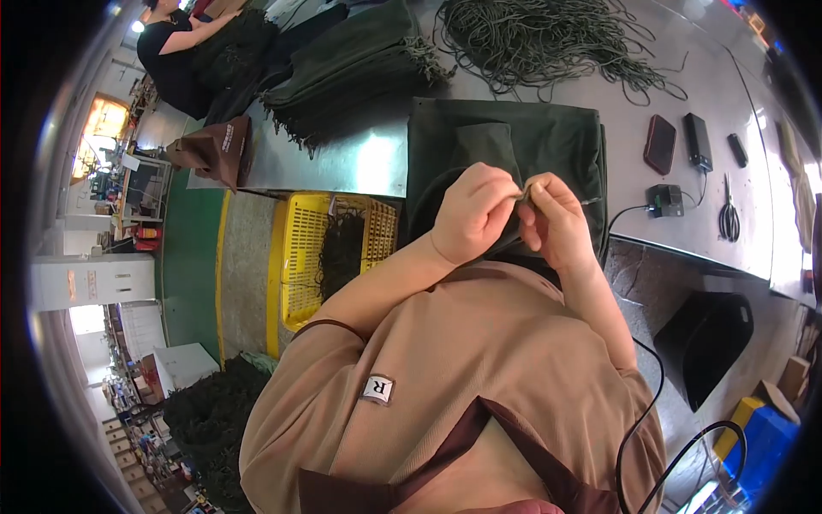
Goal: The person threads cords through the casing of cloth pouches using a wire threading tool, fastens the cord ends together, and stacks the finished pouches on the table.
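Observation:
My left hand and my right hand meet over a dark green cloth piece lying at the table's near edge. The fingertips of both are pinched together on a thin greenish cord, mostly hidden by the fingers. A short thin end sticks out to the right of my right hand. Part of the cloth rises in a fold just beyond my left hand. Beyond the cloth, a tangled heap of dark green cords lies on the metal table.
Stacked dark green cloth lies at the upper left; a person handles more behind it. A yellow basket stands left of me. On the right are a phone, a power bank, scissors and a black bin.

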### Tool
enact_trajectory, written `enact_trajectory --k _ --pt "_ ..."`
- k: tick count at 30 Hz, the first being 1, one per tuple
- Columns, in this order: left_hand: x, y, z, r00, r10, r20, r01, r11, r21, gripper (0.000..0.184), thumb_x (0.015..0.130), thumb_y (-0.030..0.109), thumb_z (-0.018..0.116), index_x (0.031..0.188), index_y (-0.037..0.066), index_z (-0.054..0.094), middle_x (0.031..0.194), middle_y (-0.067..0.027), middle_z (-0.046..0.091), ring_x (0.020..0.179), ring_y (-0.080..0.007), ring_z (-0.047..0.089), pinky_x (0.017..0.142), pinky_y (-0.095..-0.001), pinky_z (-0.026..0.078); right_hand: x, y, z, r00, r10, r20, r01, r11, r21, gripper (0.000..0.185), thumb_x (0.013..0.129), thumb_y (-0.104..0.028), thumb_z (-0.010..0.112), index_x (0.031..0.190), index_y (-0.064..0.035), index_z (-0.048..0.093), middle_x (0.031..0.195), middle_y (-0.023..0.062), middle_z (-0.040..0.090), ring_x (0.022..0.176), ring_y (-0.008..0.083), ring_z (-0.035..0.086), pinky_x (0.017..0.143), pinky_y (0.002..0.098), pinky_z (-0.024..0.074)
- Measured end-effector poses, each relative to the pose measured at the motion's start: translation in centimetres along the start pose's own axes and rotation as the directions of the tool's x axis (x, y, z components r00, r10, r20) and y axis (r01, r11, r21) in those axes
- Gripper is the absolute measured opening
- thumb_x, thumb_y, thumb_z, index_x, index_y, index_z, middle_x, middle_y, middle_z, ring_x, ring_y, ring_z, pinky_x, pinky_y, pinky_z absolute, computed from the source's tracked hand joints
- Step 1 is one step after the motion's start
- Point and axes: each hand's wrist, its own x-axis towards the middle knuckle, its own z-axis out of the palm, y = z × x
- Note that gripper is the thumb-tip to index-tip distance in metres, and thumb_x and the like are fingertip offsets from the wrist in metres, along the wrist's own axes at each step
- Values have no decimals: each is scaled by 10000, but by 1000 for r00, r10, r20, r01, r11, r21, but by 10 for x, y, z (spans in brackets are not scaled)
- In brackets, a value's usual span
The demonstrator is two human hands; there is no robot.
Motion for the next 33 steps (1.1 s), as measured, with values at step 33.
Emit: enact_trajectory --k 33 --pt "2 -19 -10 485 -498 719 869 185 -458 154 926 65 666 1071 14 671 917 -23 675 761 -77 570 698 -208 461 -9 -9 -6 990 -93 -107 23 851 -525 65 946 17 617 1004 43 632 819 85 650 601 134 634 571 233 519"
